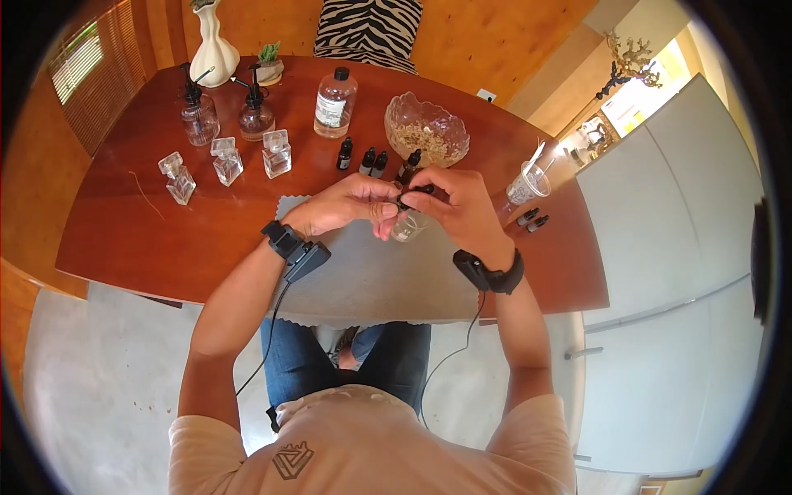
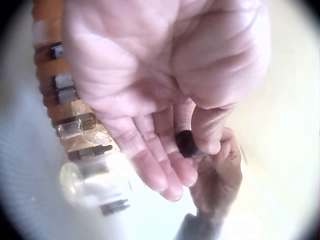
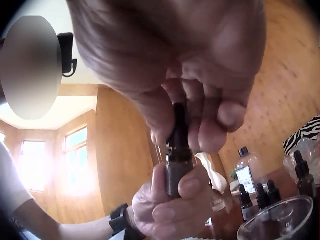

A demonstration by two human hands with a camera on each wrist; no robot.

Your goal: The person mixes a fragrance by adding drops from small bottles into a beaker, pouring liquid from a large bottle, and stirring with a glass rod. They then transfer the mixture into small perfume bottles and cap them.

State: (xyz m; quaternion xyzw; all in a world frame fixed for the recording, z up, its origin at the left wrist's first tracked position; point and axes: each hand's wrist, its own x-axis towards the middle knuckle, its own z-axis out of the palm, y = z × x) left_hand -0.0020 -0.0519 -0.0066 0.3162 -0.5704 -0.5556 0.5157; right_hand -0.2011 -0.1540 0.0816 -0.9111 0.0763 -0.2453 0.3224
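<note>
My left hand (image 1: pixel 340 206) grips the lower part of a small dark dropper bottle (image 3: pixel 175 179), which stands upright in the right wrist view. From above, my right hand (image 1: pixel 464 205) pinches its black dropper cap (image 3: pixel 179 125) between thumb and fingers. Cap and bottle meet at the neck in that view. A clear glass beaker (image 1: pixel 407 231) stands close beneath the hands on the grey mat (image 1: pixel 355 276). Just beyond the fingers is another dropper bottle (image 1: pixel 407 167), and more small black-capped bottles (image 1: pixel 367 162) stand to its left.
Behind the hands are a scalloped glass bowl (image 1: pixel 427 124) with dry bits and a tall clear bottle (image 1: pixel 333 107). Three square glass bottles (image 1: pixel 228 162) and two pump bottles (image 1: pixel 198 120) stand left. A plastic cup (image 1: pixel 528 185) and two small bottles (image 1: pixel 536 223) sit right.
</note>
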